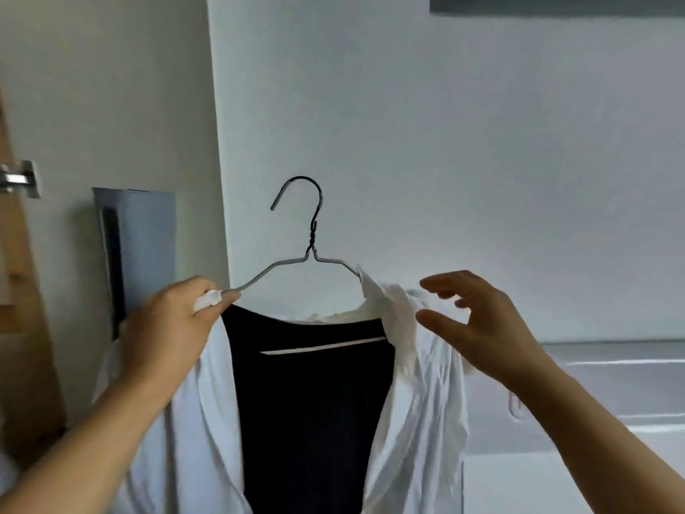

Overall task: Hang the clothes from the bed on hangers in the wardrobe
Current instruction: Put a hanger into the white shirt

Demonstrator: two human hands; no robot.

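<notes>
We are dressing the thin grey wire hanger (296, 250), our left hand (174, 320) pinching its end with the white cotton shirt (415, 395), right hand (478, 320) released beside the collar, which wants settling next.

There is only one view, from a camera on the person's head. It looks forward at a white wall (444, 142), very near to the hanger (307, 250), with both forearms coming in from the bottom corners.

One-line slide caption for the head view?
Left hand grips grey wire hanger draped with white shirt; open right hand nears its collar.
</notes>
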